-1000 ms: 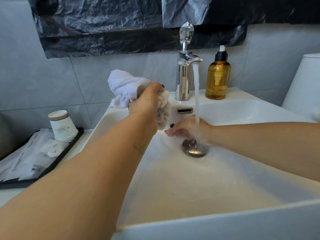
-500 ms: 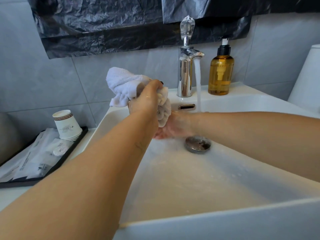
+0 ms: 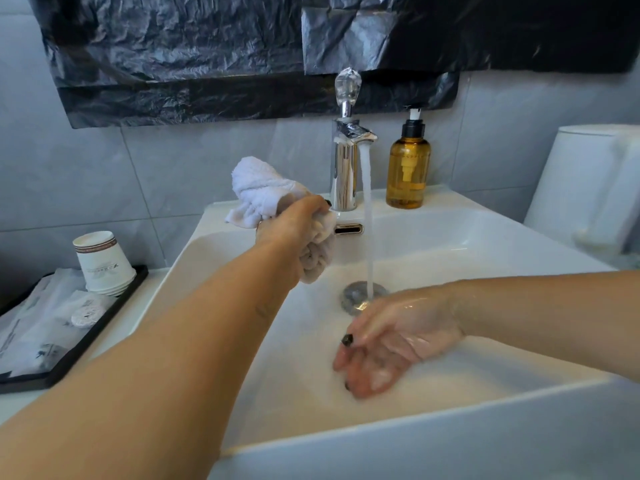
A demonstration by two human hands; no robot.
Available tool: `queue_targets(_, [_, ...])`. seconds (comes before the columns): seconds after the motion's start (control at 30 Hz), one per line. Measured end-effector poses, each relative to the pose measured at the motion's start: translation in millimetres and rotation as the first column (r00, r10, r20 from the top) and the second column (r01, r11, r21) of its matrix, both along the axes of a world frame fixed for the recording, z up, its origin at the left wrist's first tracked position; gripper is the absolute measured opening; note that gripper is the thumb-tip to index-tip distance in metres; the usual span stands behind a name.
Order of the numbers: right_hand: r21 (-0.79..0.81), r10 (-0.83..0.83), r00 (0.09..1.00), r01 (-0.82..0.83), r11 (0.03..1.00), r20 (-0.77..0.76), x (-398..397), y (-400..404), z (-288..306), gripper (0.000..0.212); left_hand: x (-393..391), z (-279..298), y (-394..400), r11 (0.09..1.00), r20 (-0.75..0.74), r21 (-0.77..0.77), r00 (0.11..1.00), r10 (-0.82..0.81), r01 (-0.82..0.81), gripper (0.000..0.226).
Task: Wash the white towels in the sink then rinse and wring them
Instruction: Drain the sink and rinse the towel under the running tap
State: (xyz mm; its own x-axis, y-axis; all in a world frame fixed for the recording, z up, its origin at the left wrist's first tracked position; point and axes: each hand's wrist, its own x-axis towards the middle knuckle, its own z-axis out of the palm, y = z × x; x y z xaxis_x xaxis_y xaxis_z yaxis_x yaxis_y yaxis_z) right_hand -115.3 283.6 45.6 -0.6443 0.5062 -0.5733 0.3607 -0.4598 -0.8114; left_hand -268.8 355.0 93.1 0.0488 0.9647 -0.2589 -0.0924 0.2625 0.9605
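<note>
The left hand (image 3: 294, 226) grips the twisted white cloth towel (image 3: 266, 195) with clenched fingers above the back left part of the white rectangular ceramic sink (image 3: 398, 441), just beside the chrome faucet (image 3: 344, 168) with running water. The right hand (image 3: 391, 341) hangs wet inside the basin near the round metal drain (image 3: 353, 294), fingers relaxed and holding nothing; the basin floor around it is free up to the front rim. The amber soap bottle (image 3: 408, 168) stands behind on the rim, and white paper cups (image 3: 104, 265) stand on a black tray (image 3: 86, 341) on the worktop at left.

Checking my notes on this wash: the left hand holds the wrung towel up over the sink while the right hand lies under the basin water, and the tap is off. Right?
Not quite: the tap is running, as the head view shows. The rest stands.
</note>
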Motion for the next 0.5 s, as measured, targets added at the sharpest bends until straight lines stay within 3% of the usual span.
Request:
queue_targets(0.1, [0.183,-0.355,0.935,0.351,0.918,-0.009,9,6,2,0.020,0,0,-3,0.998,-0.014,-0.004,0.998,-0.059,0.059,0.035])
queue_targets(0.2, [0.301,-0.478,0.875,0.436,0.848,0.078,29,8,27,0.025,-1,-1,-5,0.996,-0.045,0.004,0.995,-0.090,0.091,0.042])
queue_targets(0.27, [0.397,-0.640,0.753,0.547,0.737,0.151,48,7,34,0.024,-1,-2,-8,0.990,-0.079,0.000,0.987,-0.142,0.143,0.039])
queue_targets(0.33, [0.486,-0.808,0.551,0.659,0.574,0.208,69,8,25,0.021,0,-4,-9,0.981,-0.094,-0.013,0.977,-0.193,0.193,0.023])
queue_targets(0.4, [0.523,-0.852,0.445,0.675,0.521,0.276,79,8,13,0.020,3,-5,-12,0.973,-0.123,-0.015,0.966,-0.229,0.229,0.021])
queue_targets(0.47, [0.468,-0.832,0.477,0.689,0.554,0.282,71,9,13,0.024,5,-8,-12,0.975,-0.216,0.029,0.954,-0.207,0.218,0.024])
queue_targets(0.5, [0.438,-0.815,0.519,0.689,0.578,0.258,62,10,18,0.028,6,-9,-12,0.973,-0.266,0.062,0.943,-0.198,0.222,0.038])
